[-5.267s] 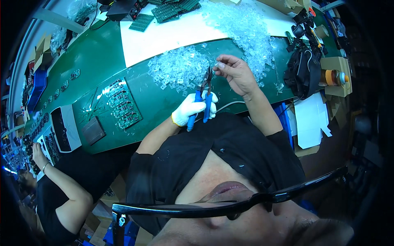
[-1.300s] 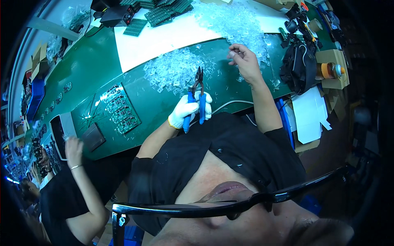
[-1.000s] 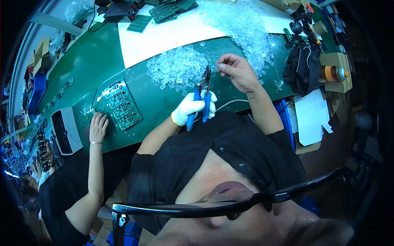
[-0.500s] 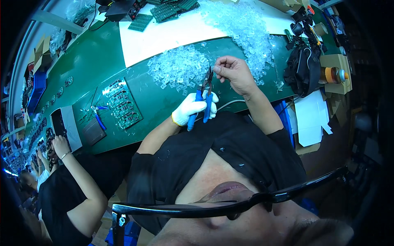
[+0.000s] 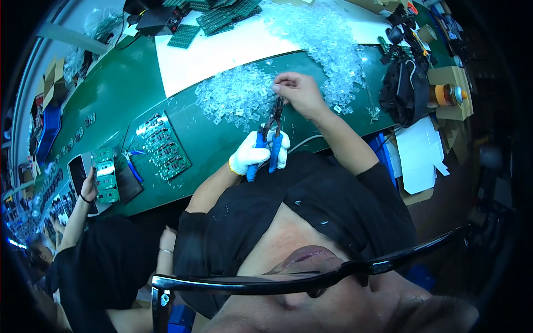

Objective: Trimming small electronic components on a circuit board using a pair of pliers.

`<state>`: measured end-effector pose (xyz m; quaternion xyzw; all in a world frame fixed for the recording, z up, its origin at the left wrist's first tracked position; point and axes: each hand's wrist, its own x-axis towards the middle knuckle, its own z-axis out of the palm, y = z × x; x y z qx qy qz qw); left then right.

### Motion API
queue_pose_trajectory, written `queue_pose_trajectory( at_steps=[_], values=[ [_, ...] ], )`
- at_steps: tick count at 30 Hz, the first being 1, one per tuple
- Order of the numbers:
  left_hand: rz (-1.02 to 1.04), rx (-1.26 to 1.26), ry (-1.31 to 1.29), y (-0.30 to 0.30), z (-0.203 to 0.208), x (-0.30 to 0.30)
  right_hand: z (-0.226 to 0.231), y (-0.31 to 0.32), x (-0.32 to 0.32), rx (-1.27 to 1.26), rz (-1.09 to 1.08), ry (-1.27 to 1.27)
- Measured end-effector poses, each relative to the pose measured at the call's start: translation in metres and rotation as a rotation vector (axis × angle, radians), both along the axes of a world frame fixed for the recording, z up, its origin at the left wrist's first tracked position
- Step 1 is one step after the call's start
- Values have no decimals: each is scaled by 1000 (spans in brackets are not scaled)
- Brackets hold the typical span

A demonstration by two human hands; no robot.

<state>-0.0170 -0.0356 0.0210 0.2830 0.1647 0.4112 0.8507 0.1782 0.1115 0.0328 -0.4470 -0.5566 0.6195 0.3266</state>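
My left hand [image 5: 246, 154], in a white glove, is wrapped round the blue handles of a pair of pliers [image 5: 276, 119]. Their dark jaws point away from me, and the handles stand apart. At the jaw tips my bare right hand [image 5: 300, 91] has its thumb and fingers pinched together. Whatever they hold is too small to make out. Just left of the jaws lies a heap of small clear plastic pieces [image 5: 233, 91]. A larger heap of like pieces [image 5: 333, 61] spreads behind and right of my right hand.
A populated circuit board [image 5: 164, 145] lies left on the green table [image 5: 211, 166], beside blue-handled cutters [image 5: 132, 166]. A co-worker's hand [image 5: 89, 187] holds a green board [image 5: 105, 176]. Stacked boards [image 5: 216, 21] lie at the back. A black bag [image 5: 404, 94] and a jar [image 5: 444, 95] stand right.
The pliers and both my hands have shifted slightly left, and my right fingers are now close above the jaw tips. At left, the co-worker's hand now holds up a green board.
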Motion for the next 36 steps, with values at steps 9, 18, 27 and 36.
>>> queue_pose_trajectory(
  at_steps=[9, 18, 27, 36],
  values=[
    [8, -43, -114, 4, -5, -3, 19, 21, 19, 897, -54, -596],
    [-53, -25, -76, 5, -10, -3, 5, 56, 84, 984, -297, -1078],
    [-21, -42, -58, 3, -14, -4, -1, 35, 69, 853, -167, -923],
    [-49, -66, -43, 2, -12, -3, 0, 39, 49, 813, -73, -926]
  ],
)
